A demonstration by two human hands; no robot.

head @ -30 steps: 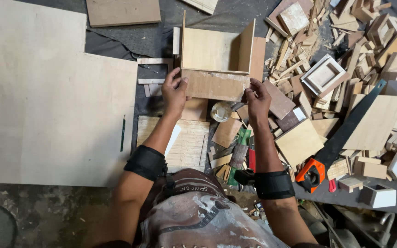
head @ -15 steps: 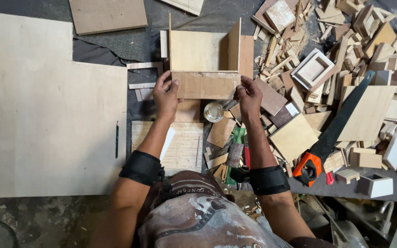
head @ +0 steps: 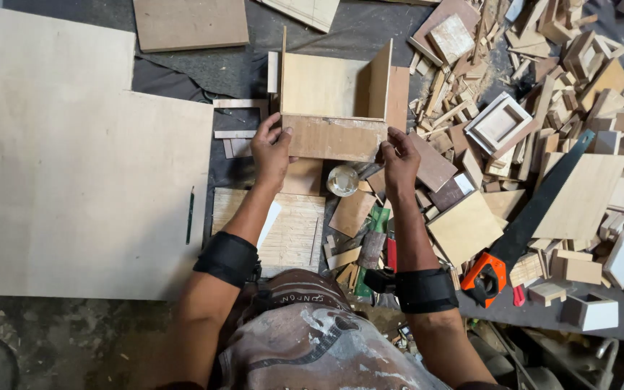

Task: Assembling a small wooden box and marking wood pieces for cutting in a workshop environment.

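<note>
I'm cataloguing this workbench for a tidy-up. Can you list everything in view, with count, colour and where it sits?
wooden box: one, pale plywood, open-topped, top centre, gripped at both near corners
large plywood sheet: one, pale, left side
brown board: one, top, left of the box
pencil: one, dark green, on the large sheet's right edge
slatted panel: one, pale, between the forearms
small round jar: one, clear, just below the box
handsaw: one, dark blade with orange handle, lower right
wood offcuts: many, tan and brown, heaped on the right
square frame: one, whitish, within the heap
left hand: on the box's near-left corner
right hand: on the box's near-right corner
</note>
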